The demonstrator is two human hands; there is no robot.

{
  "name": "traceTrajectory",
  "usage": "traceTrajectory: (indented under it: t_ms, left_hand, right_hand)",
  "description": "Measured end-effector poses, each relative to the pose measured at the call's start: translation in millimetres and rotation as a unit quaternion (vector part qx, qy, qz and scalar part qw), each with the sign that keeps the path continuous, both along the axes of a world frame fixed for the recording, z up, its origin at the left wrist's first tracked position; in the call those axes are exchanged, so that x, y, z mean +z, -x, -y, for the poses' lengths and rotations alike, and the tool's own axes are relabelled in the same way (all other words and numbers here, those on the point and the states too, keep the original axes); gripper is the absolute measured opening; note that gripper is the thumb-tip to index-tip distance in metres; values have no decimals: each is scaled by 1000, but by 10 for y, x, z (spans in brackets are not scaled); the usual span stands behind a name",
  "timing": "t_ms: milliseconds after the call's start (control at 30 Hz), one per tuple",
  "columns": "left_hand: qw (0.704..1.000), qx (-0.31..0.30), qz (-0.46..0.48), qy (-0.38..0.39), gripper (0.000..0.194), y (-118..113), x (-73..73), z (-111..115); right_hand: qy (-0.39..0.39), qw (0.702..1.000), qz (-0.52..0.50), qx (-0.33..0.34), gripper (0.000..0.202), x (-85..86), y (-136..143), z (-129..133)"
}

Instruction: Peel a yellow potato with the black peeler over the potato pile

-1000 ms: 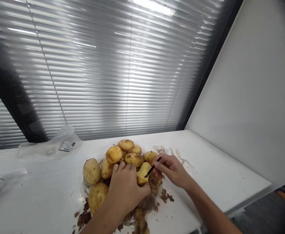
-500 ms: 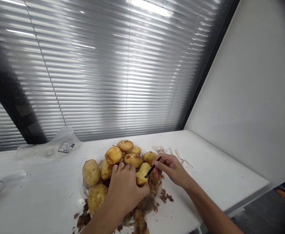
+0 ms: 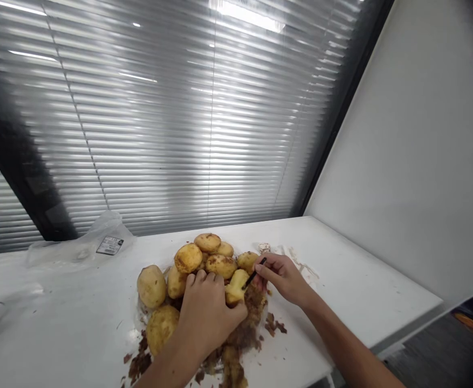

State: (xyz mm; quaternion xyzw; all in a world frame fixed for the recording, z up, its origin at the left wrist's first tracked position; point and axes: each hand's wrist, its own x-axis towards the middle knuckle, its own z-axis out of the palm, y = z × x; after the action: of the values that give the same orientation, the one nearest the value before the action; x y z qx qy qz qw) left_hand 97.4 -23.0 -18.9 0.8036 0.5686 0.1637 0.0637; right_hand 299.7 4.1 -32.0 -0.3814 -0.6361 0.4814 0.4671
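Observation:
My left hand (image 3: pixel 212 302) is wrapped round a pale yellow, peeled or cut potato (image 3: pixel 235 288), and its palm and the potato's left side are out of sight. Between the fingertips of my right hand (image 3: pixel 280 276) is a thin black stick-like tool (image 3: pixel 256 271), its lower tip against the potato's pale face. What kind of tool it is I cannot make out. Several brown-skinned potatoes, such as one at the back (image 3: pixel 207 242) and one at the left (image 3: pixel 151 286), lie heaped around my left hand. Brown peelings (image 3: pixel 254 312) lie below the held potato.
A clear plastic bag with a label (image 3: pixel 110 245) lies at the back left of the white table (image 3: pixel 78 323). A small whitish lump (image 3: pixel 264 248) and smears sit behind my right hand. Loose brown scraps (image 3: pixel 274 325) are scattered nearby. Blinds and a white wall (image 3: pixel 414 151) border the table.
The black tool's tip has shifted slightly up on the potato. Both hands keep their grips, and the heap stays as it was.

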Motion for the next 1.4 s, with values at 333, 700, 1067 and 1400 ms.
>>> traceTrajectory:
  t_ms: [333, 700, 1067, 1400]
  left_hand:
    - [1000, 11, 8, 18, 30, 25, 26, -18]
    - [999, 22, 34, 33, 24, 30, 47, -12]
    - [997, 26, 63, 44, 19, 36, 70, -24]
    - [998, 27, 32, 39, 19, 15, 112, -33]
  right_hand:
    - [-11, 1000, -13, -24, 30, -80, 5, -29]
    - [-3, 1000, -25, -17, 34, -83, 20, -20]
    - [8, 1000, -20, -6, 32, -60, 40, -27]
    - [21, 999, -44, 0, 33, -38, 50, -56]
